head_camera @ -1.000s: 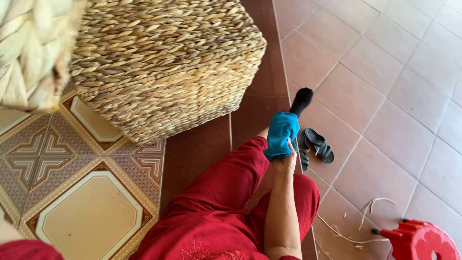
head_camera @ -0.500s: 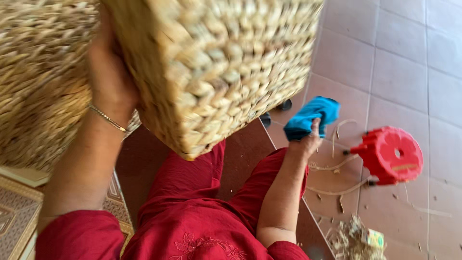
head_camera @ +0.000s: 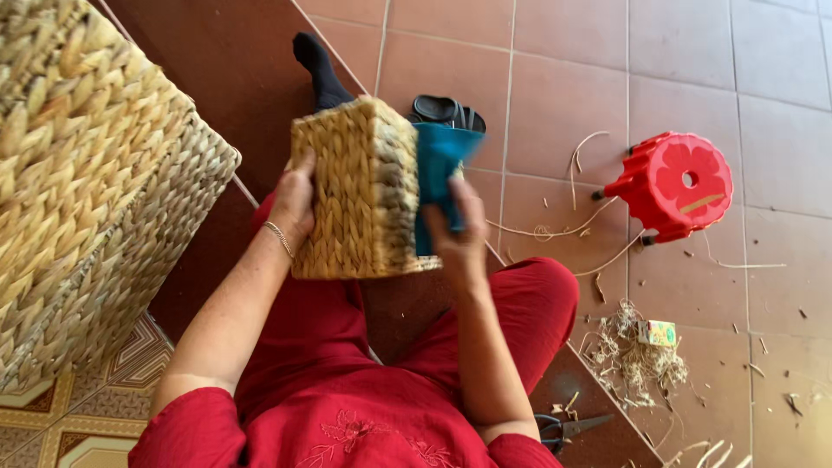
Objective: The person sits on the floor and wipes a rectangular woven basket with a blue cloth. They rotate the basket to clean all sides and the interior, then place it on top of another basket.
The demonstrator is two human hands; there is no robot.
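This looks like a home floor used as a basket-weaving workshop: terracotta floor tiles (head_camera: 555,52) across the top, big woven baskets (head_camera: 87,199) stacked at the left, fibre scraps (head_camera: 628,355) and scissors (head_camera: 568,426) at lower right, a red plastic stool (head_camera: 676,184) upper right.

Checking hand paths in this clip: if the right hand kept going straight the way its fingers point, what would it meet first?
Probably the blue cloth that the right hand already grips against the small woven basket; beyond it lie dark sandals, though depth is unclear.

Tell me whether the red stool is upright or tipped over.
Tipped over: the red stool lies on its side on the tiled floor, its round seat facing the camera.
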